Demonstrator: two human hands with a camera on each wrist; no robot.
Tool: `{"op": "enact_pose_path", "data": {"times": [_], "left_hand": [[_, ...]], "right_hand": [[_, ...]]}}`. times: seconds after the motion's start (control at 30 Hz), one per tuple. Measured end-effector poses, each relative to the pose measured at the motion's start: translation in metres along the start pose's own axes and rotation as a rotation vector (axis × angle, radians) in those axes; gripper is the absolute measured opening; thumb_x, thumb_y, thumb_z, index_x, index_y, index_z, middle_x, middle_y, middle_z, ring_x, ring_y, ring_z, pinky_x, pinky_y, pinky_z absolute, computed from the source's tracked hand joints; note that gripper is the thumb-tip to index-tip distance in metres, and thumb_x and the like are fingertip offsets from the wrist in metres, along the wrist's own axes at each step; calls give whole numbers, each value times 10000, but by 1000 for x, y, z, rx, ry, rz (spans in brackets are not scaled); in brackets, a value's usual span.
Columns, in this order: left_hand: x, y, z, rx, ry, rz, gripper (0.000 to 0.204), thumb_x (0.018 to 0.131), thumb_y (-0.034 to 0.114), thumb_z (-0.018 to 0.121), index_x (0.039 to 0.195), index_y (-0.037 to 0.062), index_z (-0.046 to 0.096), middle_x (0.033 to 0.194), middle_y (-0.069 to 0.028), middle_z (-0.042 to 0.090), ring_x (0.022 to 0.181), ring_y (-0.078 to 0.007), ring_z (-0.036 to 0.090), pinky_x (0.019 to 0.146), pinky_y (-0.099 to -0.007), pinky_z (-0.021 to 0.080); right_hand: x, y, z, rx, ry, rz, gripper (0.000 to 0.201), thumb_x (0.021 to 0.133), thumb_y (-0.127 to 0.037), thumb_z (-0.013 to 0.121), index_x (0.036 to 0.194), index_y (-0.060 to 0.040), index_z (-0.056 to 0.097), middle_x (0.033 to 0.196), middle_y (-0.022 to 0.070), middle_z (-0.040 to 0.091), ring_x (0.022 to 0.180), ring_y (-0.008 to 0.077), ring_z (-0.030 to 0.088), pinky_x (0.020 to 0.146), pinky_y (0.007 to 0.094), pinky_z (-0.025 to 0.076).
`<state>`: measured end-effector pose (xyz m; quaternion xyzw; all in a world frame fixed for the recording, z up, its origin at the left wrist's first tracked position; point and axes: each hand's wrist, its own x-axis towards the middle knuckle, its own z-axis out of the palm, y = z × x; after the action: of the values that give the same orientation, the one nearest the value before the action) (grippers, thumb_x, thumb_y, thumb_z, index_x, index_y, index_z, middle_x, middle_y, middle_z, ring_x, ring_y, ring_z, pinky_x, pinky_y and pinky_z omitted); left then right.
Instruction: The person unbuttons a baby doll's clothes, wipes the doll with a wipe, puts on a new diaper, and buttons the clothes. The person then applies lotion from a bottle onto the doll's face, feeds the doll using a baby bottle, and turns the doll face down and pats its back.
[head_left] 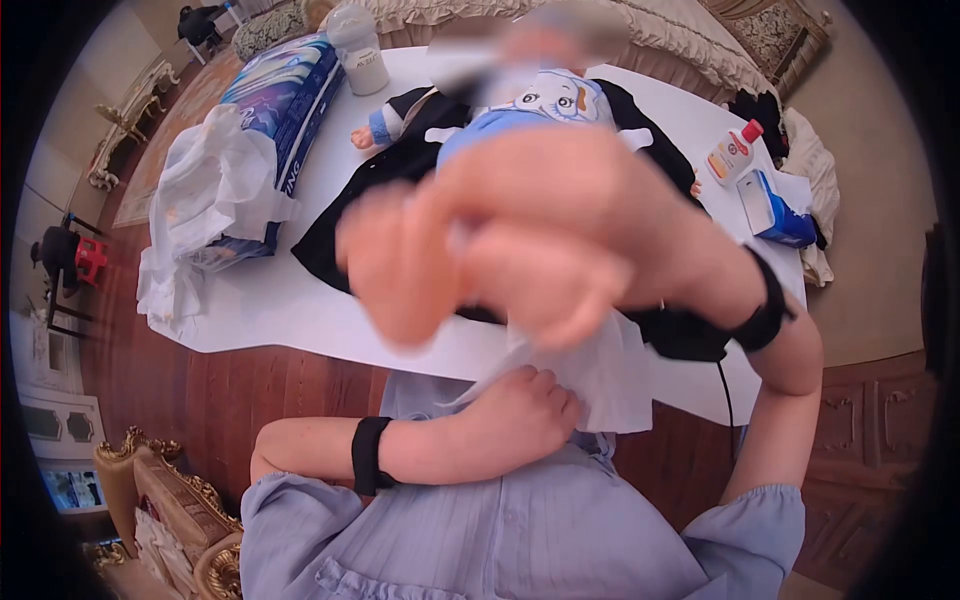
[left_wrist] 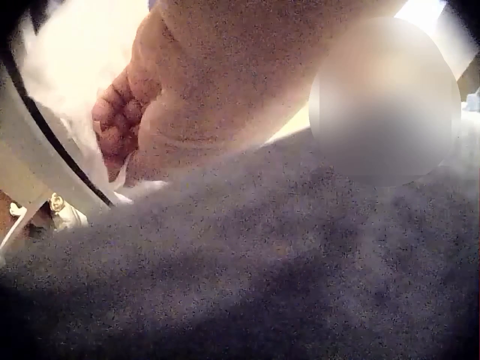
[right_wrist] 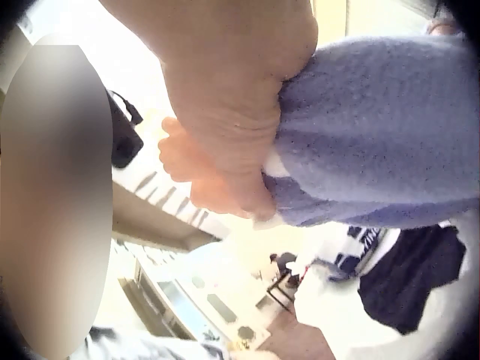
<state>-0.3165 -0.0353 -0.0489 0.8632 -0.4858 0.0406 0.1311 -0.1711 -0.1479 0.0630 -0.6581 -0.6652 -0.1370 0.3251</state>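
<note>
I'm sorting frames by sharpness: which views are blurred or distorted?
Head view: fisheye-curved, dark corners, doll's legs blurred close up, table sharp. Left wrist view: grainy, soft, left hand dim. Right wrist view: overexposed background, right hand soft.

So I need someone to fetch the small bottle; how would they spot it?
Start at the white table and go to its far right corner. The small bottle lies there beside a blue box; it alone is white with a red cap.
</note>
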Motion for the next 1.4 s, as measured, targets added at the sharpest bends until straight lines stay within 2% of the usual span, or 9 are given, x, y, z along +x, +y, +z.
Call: {"op": "enact_pose_path", "data": {"times": [0.2, 0.37, 0.43, 0.5, 0.7, 1.1, 1.23, 1.33, 1.4], "left_hand": [[-4, -34, -63, -104, 283, -70, 265, 681, 71, 618, 941, 21, 629, 795, -68, 565, 773, -235, 565, 679, -353, 437], [-32, -36, -134, 89, 672, -204, 196, 819, 110, 576, 967, -10, 625, 952, -127, 574, 881, -267, 546, 762, -375, 430], [-54, -34, -148, 65, 928, -291, 228, 905, 160, 535, 1028, -8, 628, 996, -112, 592, 938, -247, 544, 818, -391, 438], [-58, -49, -151, 30, 932, -268, 229, 909, 160, 532, 1035, -7, 624, 998, -113, 593, 937, -245, 547, 817, -388, 441], [-64, -72, -163, -137, 1025, -257, 233, 932, 158, 513, 1077, 0, 604, 1012, -117, 601, 933, -231, 567, 813, -369, 461], [-38, -129, -201, -463, 1255, -162, 246, 979, 153, 477, 1162, 14, 565, 1040, -124, 617, 924, -202, 607, 805, -332, 499], [-16, -146, -222, -583, 1321, -87, 252, 995, 152, 465, 1190, 18, 552, 1050, -126, 623, 921, -193, 620, 802, -319, 512], [3, -155, -230, -696, 1357, -31, 257, 1007, 151, 455, 1211, 22, 542, 1057, -128, 627, 918, -186, 630, 800, -310, 521], [20, -161, -231, -790, 1366, 5, 260, 1015, 150, 449, 1225, 24, 535, 1061, -129, 630, 917, -181, 637, 799, -304, 527]], "right_hand": [[8, 40, -52, -545, 349, -370, 267, 701, -221, 852, 808, -36, 690, 805, 48, 700, 797, 237, 718, 669, 307, 587], [-4, 40, -64, -511, 343, -161, 202, 790, -213, 780, 867, -49, 690, 883, 87, 713, 842, 225, 714, 734, 323, 588], [-9, 41, -53, -101, 438, 73, 473, 540, -56, 884, 950, -14, 651, 866, 81, 692, 715, 187, 667, 676, 262, 555], [-11, 42, -45, -70, 432, -4, 416, 684, -250, 817, 1021, -46, 684, 872, 144, 693, 772, 244, 694, 698, 320, 535], [-32, 4, 9, -73, 158, -198, 172, 782, -164, 620, 907, -45, 609, 753, 74, 567, 736, 249, 616, 633, 379, 498], [-85, -32, 57, -612, -342, -340, 376, 792, -281, 550, 932, 51, 660, 1050, 150, 664, 1065, 262, 607, 1133, 427, 332], [-87, -41, 21, -53, -357, -58, 515, 784, -219, 645, 1204, 70, 573, 1164, 235, 618, 1330, 295, 424, 1194, 449, 221], [-80, -36, 2, 518, -265, 281, 1235, 657, -350, 884, 1522, 11, 81, 1453, 373, 300, 1459, 370, 200, 1198, 460, 176], [-67, -28, -2, 775, -131, 372, 1186, 681, -353, 878, 1515, 9, 116, 1447, 305, 343, 1425, 325, 269, 1160, 432, 240]]}}
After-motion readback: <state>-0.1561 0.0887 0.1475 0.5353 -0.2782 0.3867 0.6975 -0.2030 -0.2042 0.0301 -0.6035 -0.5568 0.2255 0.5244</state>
